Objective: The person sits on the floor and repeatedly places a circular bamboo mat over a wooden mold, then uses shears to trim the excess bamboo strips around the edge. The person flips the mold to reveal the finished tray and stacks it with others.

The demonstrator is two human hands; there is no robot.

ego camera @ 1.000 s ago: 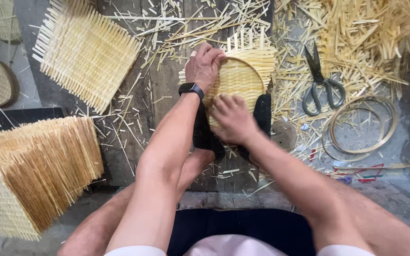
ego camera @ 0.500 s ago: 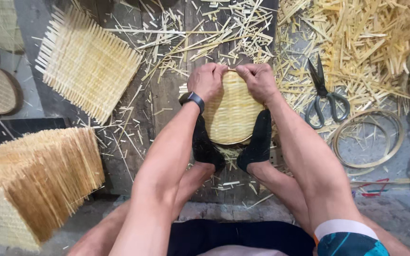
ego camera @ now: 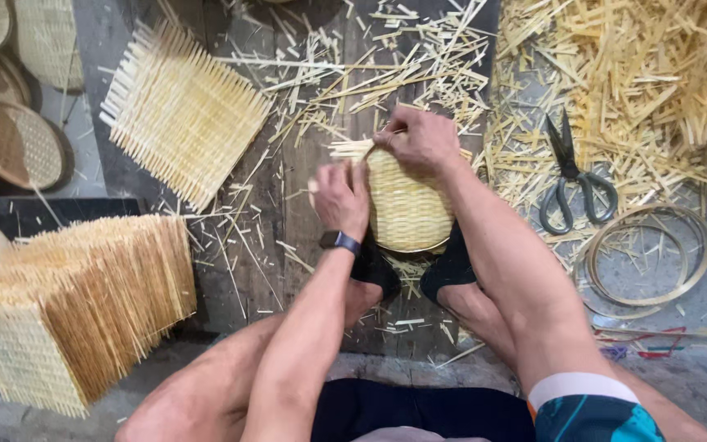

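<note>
Two hands are clamped on a round woven basket [ego camera: 407, 209]: the left hand [ego camera: 341, 199] at its side, the right hand [ego camera: 421, 141] at its far rim (feet brace it). The rim is judged mid-shaping; steady pressure is called for next.

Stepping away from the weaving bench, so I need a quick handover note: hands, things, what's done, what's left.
Left hand: grip on the left rim of the woven basket.
Right hand: grip on its top edge, by the loose strip ends.
Basket is held upright between both feet on the wooden board.
Scissors and hoops lie right.
Done: body woven.
Left: strip ends at the top rim stick out untrimmed.
</note>
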